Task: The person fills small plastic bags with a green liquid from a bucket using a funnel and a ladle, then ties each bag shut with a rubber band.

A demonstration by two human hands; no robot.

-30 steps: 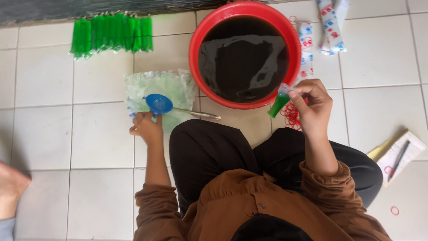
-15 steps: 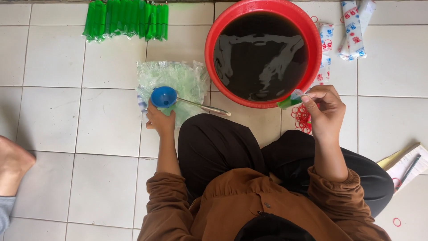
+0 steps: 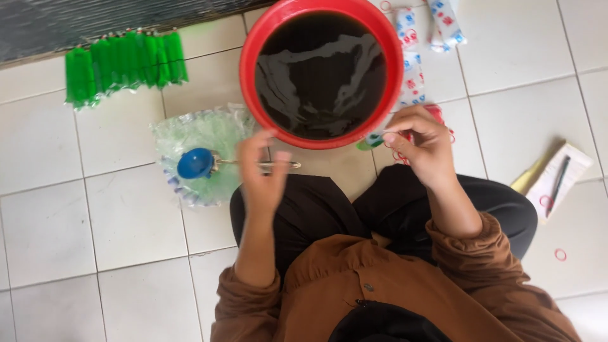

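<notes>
Beside the red basin (image 3: 250, 76) of dark liquid, I see right hand (image 3: 421, 142) pinching a small green-filled packet (image 3: 367, 142), left hand (image 3: 263, 171) open, empty; a slipped pinch could spill it.

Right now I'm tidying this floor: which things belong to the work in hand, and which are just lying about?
In use:
right hand
small green packet
red basin
blue funnel

Lying about:
notepad
loose rubber band
</notes>
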